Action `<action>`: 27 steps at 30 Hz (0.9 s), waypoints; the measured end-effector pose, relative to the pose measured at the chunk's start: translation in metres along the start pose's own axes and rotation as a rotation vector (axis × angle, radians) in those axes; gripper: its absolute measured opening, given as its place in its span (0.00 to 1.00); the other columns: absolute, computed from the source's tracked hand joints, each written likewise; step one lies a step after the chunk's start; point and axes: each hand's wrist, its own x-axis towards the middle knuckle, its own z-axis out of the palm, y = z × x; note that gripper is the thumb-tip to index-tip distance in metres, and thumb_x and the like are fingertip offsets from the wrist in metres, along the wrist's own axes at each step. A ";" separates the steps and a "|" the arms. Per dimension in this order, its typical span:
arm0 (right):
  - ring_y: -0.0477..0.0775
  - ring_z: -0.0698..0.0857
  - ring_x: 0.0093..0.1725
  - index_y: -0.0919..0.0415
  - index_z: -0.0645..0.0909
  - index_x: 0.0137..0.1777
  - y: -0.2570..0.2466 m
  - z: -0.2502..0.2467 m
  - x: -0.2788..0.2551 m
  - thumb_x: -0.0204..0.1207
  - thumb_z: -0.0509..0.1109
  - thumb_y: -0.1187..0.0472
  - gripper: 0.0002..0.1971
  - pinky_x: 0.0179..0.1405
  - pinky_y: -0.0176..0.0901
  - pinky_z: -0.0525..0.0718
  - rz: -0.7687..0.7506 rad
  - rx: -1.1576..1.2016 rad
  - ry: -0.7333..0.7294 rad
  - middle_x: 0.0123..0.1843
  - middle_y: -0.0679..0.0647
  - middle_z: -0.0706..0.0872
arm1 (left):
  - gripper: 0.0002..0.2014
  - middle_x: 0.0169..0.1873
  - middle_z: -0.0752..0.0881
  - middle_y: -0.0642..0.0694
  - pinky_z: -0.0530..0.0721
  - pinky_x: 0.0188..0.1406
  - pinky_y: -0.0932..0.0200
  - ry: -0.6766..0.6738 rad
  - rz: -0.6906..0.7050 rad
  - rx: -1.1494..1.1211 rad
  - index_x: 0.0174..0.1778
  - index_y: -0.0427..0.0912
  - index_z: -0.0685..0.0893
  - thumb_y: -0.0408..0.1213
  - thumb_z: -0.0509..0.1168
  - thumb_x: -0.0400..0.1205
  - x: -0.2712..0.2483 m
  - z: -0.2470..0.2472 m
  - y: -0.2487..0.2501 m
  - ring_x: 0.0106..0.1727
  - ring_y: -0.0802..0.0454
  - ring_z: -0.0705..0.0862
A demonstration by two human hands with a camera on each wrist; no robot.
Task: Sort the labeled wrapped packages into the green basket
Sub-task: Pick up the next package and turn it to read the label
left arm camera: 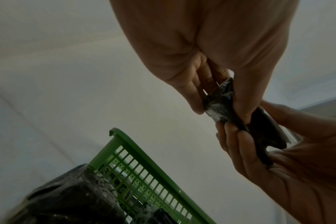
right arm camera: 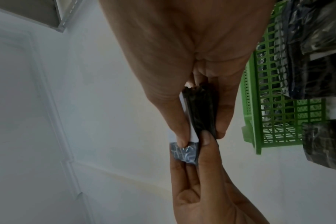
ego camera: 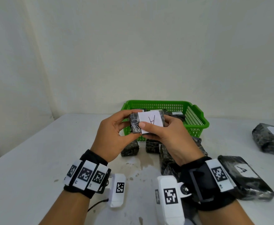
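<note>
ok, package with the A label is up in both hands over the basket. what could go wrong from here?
1. The white A label looks loose at its lower edge under the right hand thumb; it may peel or crease.
2. The left hand pinches only the end of the held package; that grip could slip on the shiny wrap.
3. The green basket already holds packages, so this one may land on top of them, perhaps covering a label.

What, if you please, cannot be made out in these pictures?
- Head view: packages inside the green basket, mostly hidden by the held package and both hands.
- Head view: packages before the basket, labels unseen, partly behind the right hand.
- Head view: far-right package, label blurred.
</note>
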 end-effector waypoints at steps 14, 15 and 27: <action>0.57 0.95 0.57 0.66 0.87 0.63 -0.003 -0.004 0.003 0.75 0.82 0.62 0.18 0.55 0.51 0.93 -0.003 0.074 0.008 0.56 0.58 0.96 | 0.26 0.62 0.88 0.46 0.85 0.65 0.43 -0.002 -0.007 -0.005 0.64 0.39 0.84 0.19 0.77 0.71 0.002 -0.002 -0.003 0.65 0.46 0.86; 0.56 0.95 0.56 0.66 0.87 0.63 -0.003 -0.002 0.003 0.74 0.82 0.62 0.18 0.55 0.51 0.93 0.002 0.080 0.009 0.55 0.58 0.96 | 0.26 0.61 0.88 0.46 0.85 0.65 0.43 -0.003 -0.003 -0.003 0.64 0.39 0.84 0.19 0.77 0.71 0.002 -0.002 -0.002 0.65 0.46 0.86; 0.57 0.95 0.56 0.65 0.84 0.67 0.001 0.005 0.001 0.67 0.88 0.68 0.28 0.54 0.52 0.95 -0.011 0.027 0.019 0.57 0.58 0.95 | 0.26 0.59 0.89 0.47 0.86 0.63 0.48 0.021 0.005 0.030 0.63 0.40 0.84 0.16 0.75 0.70 0.001 -0.001 -0.002 0.64 0.49 0.87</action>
